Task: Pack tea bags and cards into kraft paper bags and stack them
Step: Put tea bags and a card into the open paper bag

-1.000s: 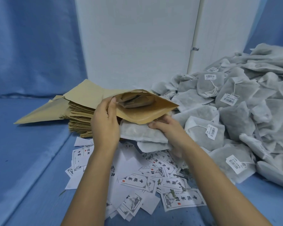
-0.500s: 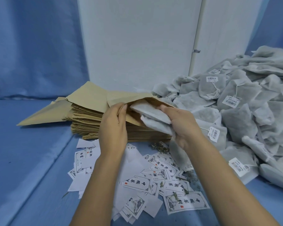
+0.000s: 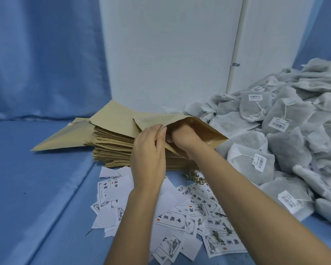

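Right now the open kraft bag sits tilted on top of the stack of flat kraft bags, mouth facing the person, between the two hands. Matte tan paper outside w/ a shinier, smoother lining inside; the mouth is spread into a wide wedge shape, lower corner jutting out to the right over the tea bag pile.

Left hand pinches the near edge of the mouth, thumb and fingertips curled on the paper lip. Right hand is pushed into the bag up to abt the wrist; its fingers are hidden by the paper, so can't tell if they grasp anything.

Stack below: many thin sheets, edges ragged and layered, a few top ones fanned out to the left. Tea bags are soft, grey-white, fibrous non-woven pouches, lumpy and pillow-shaped, w/ strings and small white barcode tags.

Cards lie scattered near the forearms: small white rectangles, some blank side up, some w/ black calligraphy, a red seal and a thin border. Dried leaf bits lie just in front of the stack. All on a smooth blue cloth surface.
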